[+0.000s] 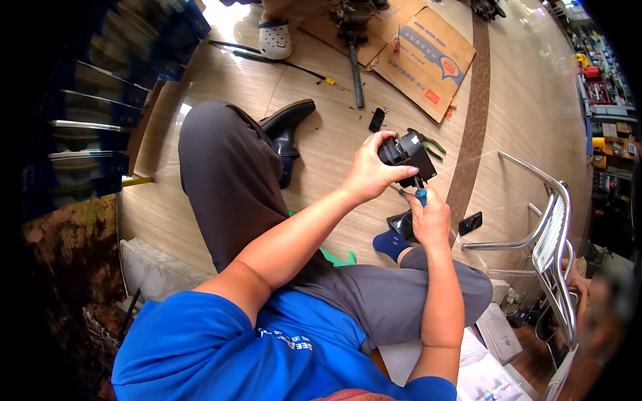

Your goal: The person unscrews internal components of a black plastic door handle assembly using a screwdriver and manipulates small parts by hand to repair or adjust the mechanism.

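Observation:
My left hand (374, 168) grips a black boxy plastic part (416, 155) from its left side, thumb along the near edge. The part is held up in front of my knees. In my right hand (431, 219) is a screwdriver (421, 195) with a blue handle. Its shaft points up at the near edge of the black part; the tip is hidden against it. Just beyond the part, green-handled pliers (435, 148) lie on the floor. A small black piece (377, 119) rests on the floor to their left.
Flattened cardboard (424, 60) lies ahead, with a metal assembly (354, 30) and its long bar partly on it. A phone (470, 223) lies right of my foot. A metal chair (552, 234) stands at right. Another person's white clog (275, 40) is at the top.

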The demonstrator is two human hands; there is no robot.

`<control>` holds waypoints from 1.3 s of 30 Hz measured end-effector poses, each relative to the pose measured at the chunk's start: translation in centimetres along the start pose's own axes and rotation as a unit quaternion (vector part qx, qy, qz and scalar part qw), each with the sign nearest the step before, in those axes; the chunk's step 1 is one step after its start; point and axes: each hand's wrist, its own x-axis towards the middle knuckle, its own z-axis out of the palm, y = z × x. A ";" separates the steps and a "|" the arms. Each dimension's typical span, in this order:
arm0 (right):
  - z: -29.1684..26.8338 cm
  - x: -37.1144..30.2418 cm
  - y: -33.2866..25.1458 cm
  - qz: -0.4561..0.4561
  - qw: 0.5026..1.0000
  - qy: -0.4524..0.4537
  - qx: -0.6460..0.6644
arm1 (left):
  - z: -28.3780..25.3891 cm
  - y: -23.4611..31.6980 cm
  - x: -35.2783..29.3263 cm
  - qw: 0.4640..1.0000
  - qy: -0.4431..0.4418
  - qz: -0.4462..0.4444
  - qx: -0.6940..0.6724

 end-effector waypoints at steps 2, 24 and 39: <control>0.4 0.0 -0.5 0.017 1.000 -0.001 0.017 | 0.1 0.4 0.1 0.998 0.028 0.032 0.055; -2.0 1.3 1.7 -0.032 0.999 -0.028 -0.007 | -1.3 -0.1 0.6 0.999 -0.002 0.033 0.018; -1.8 0.6 1.3 -0.075 0.995 0.059 -0.022 | -1.2 4.0 -0.1 0.985 -0.054 -0.005 -0.162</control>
